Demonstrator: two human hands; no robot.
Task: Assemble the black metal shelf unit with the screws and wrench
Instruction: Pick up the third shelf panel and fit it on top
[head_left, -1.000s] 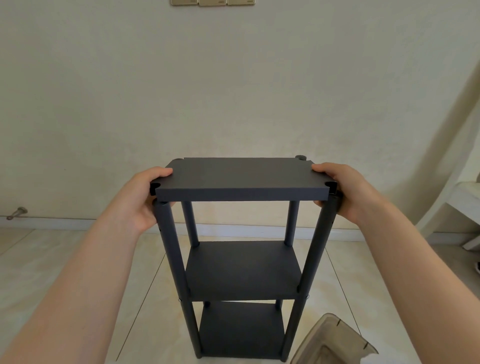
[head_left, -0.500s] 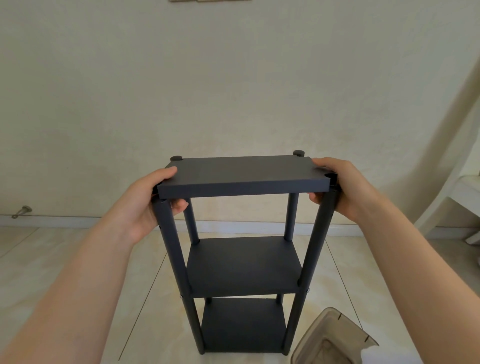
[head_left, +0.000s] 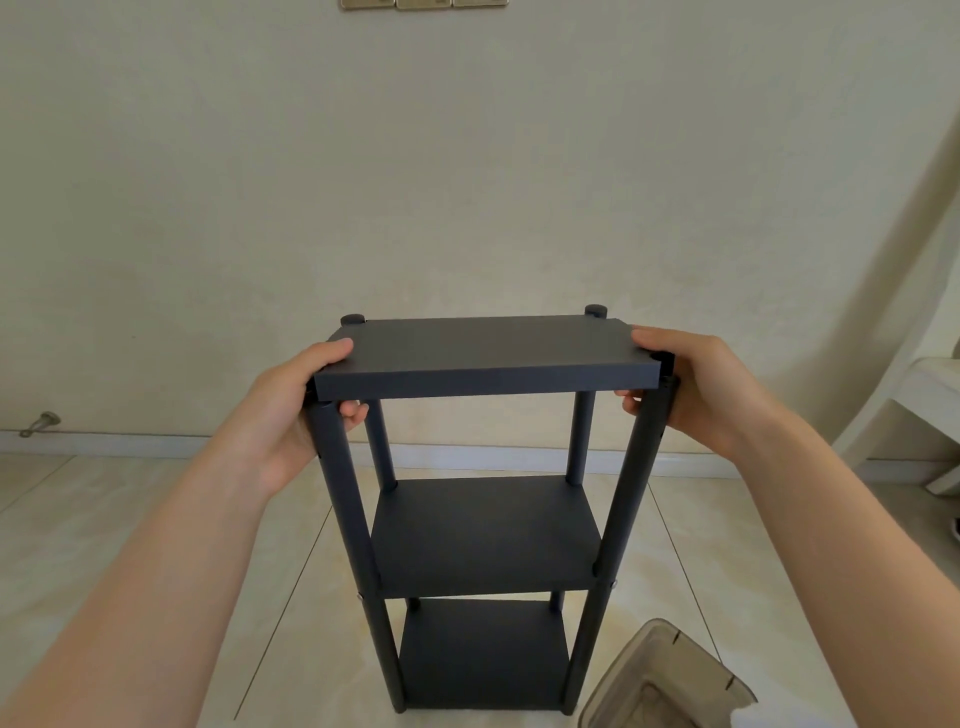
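A black metal shelf unit (head_left: 483, 535) stands upright on the tiled floor with four round posts and three boards. Its top board (head_left: 488, 348) sits between the post tops, and the two rear post caps poke a little above it. My left hand (head_left: 296, 400) grips the board's left end, thumb on top and fingers underneath by the front left post. My right hand (head_left: 696, 389) grips the right end the same way at the front right post. Small silver screw heads show on the front posts at the middle board. No wrench is in view.
A translucent plastic container (head_left: 660, 680) lies on the floor at the bottom right, beside the unit's base. A white piece of furniture (head_left: 930, 410) stands at the right edge. The wall and its skirting run close behind, with a metal door stop (head_left: 41, 422) at left.
The top board has gone lower between the posts, so the rear post caps now rise above it. My fingers have curled under both ends of the board.
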